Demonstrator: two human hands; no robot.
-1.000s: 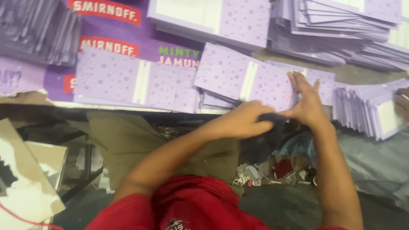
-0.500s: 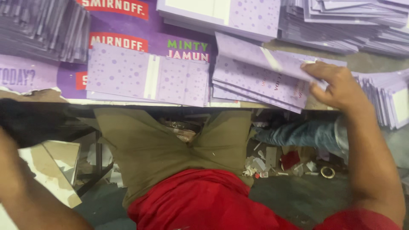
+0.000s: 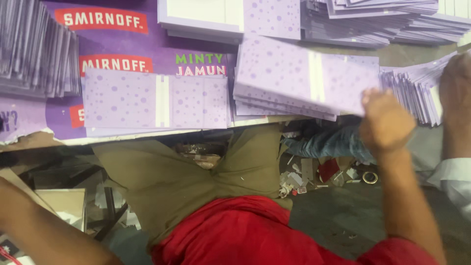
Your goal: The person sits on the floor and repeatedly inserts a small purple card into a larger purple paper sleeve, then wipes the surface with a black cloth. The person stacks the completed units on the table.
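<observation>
- Sitting at a big table [image 3: 29, 140] covered with purple printed sheets; spreading stacks of lilac card all over it; leaning a tall bundle on edge at the far left [image 3: 34, 49].
- Lying flat in front, a spotted card stack [image 3: 154, 100]; showing pale purple with darker dots and a white stripe down the middle.
- Resting near the table's front edge, the spotted card pile [image 3: 294, 78]; sitting just right of the flat stack; looking the same, dots and white stripe.
- Probably feeling light and thin, stiff enough to stay flat, smooth and a bit slippery; bending easily at corners; best pinching one card by its edge or corner.
- Closing the right hand [image 3: 387, 120] on the right corner of the top card, fingers curled.
- Showing only the left forearm [image 3: 49, 230] low at the left; hiding the left hand, so cannot tell its state.
- Reaching in at the far right, another person's hand [image 3: 456, 78] with a white sleeve, by a fanned card stack [image 3: 417, 93].
</observation>
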